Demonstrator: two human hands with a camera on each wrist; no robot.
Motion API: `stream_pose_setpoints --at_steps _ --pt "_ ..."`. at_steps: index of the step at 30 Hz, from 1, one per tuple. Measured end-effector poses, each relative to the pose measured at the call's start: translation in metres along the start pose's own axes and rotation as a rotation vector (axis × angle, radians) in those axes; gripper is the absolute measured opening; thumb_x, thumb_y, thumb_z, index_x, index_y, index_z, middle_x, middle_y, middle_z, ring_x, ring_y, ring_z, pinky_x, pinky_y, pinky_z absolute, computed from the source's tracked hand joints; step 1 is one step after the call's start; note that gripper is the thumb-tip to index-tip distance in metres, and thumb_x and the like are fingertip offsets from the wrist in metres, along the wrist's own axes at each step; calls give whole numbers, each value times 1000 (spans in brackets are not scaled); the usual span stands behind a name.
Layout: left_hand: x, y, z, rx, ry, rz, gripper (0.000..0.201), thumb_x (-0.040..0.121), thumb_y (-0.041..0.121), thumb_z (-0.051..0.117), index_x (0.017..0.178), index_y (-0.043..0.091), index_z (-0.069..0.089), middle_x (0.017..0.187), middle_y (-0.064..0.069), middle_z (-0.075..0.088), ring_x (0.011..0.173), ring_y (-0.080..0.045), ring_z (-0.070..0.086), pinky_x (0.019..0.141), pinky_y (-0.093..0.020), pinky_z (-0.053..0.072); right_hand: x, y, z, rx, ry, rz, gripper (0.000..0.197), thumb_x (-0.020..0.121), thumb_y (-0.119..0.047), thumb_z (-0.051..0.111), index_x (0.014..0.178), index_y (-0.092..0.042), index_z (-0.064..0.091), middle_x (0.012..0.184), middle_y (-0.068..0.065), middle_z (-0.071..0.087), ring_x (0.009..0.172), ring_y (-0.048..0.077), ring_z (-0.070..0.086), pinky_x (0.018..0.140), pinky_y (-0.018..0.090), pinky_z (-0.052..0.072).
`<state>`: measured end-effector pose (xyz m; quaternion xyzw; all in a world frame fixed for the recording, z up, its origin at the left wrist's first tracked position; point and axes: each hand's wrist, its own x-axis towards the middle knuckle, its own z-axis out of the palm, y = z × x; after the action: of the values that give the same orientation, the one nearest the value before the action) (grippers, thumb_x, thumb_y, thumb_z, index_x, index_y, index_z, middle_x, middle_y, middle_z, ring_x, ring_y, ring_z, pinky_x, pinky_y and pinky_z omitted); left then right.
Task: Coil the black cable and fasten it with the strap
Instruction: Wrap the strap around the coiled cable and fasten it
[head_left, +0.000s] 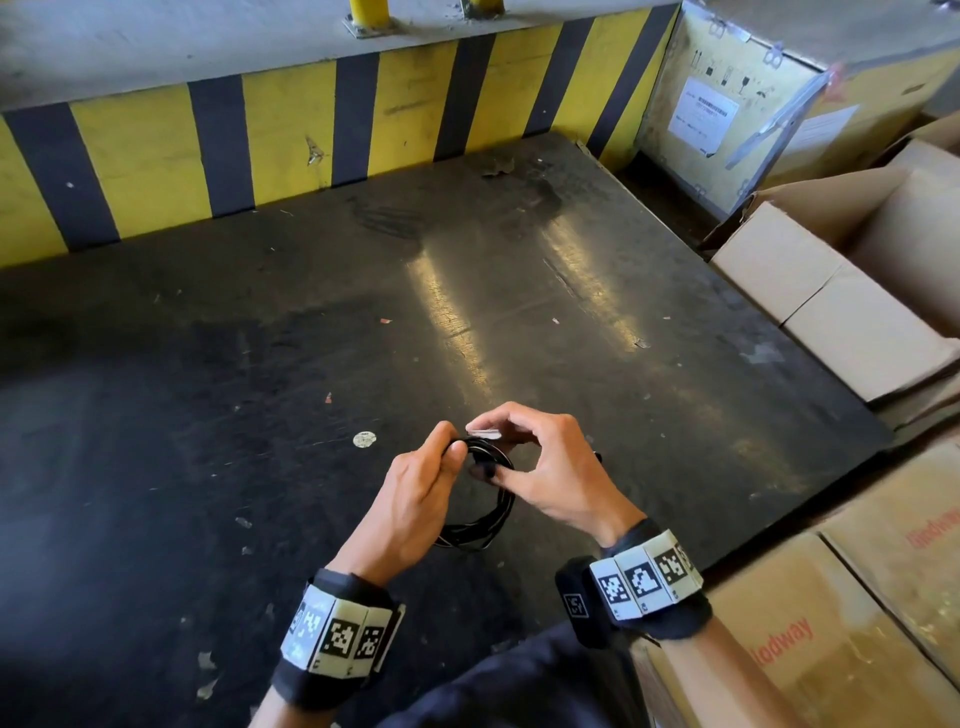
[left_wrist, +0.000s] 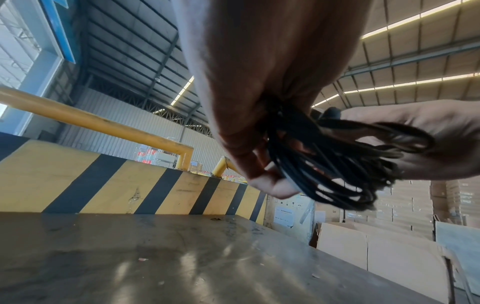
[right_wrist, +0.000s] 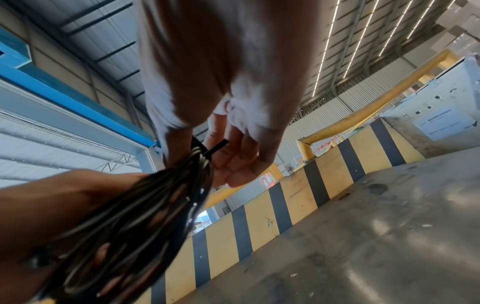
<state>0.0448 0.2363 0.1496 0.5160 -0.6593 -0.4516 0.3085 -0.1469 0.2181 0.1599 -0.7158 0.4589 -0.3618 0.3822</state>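
The black cable is wound into a small coil of several loops, held in the air over the dark floor. My left hand grips the top left of the coil, fingers curled round the bundled loops. My right hand is at the top of the coil and pinches the strap, a thin strip that looks pale from above, between forefinger and thumb. In the right wrist view a short black strap end sticks out between my right hand's fingers, beside the cable. How far the strap goes round the coil is hidden.
A yellow-and-black striped wall bounds the dark floor at the back. Cardboard boxes stand on the right and near right, with a labelled crate in the back corner. A round sticker lies on the floor.
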Motion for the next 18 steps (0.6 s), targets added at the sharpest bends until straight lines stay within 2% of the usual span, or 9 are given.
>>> stream_pose_setpoints --at_steps 3,6,8,10,12,15,18 --pt "2 2 1 -56 -19 -14 30 107 35 37 86 14 40 62 5 35 50 -13 35 48 -50 44 1 4 -1 -18 60 -45 22 83 -21 86 102 -13 77 92 -5 80 85 8 75 83 20 58" --pt "4 5 3 -136 -45 -29 33 105 37 38 84 11 39 63 3 34 48 -12 35 46 -36 43 1 7 -2 -32 100 -90 19 86 -26 83 97 -10 77 90 -4 81 80 6 74 77 21 59" --pt "5 5 5 -174 -61 -39 34 104 38 38 82 13 37 62 5 34 47 -10 33 47 -30 41 1 9 -1 -47 114 -93 19 89 -28 79 91 -9 76 85 -4 79 75 8 73 73 27 60" --pt "6 3 8 -172 -68 -56 34 106 36 38 82 12 36 58 11 34 45 -9 34 48 -34 42 1 11 -1 -56 126 -62 22 92 -30 77 83 -10 72 77 -6 74 69 11 69 68 34 58" --pt "6 2 10 -163 -66 -69 33 107 35 37 82 13 36 56 10 34 45 -11 34 48 -37 42 2 14 0 -59 139 -40 26 93 -31 74 77 -12 66 74 -3 69 68 17 64 67 37 54" --pt "7 0 12 -120 -67 -55 31 107 33 37 80 19 37 57 4 34 44 -12 34 48 -37 39 1 14 2 -78 150 -21 34 95 -31 71 70 -10 60 70 2 59 66 20 56 63 36 48" --pt "7 -1 16 -105 -59 -36 30 108 31 38 79 24 38 51 9 36 41 -8 34 47 -34 37 3 17 2 2 146 78 40 97 -24 69 66 -3 56 61 10 50 58 22 46 57 33 38"
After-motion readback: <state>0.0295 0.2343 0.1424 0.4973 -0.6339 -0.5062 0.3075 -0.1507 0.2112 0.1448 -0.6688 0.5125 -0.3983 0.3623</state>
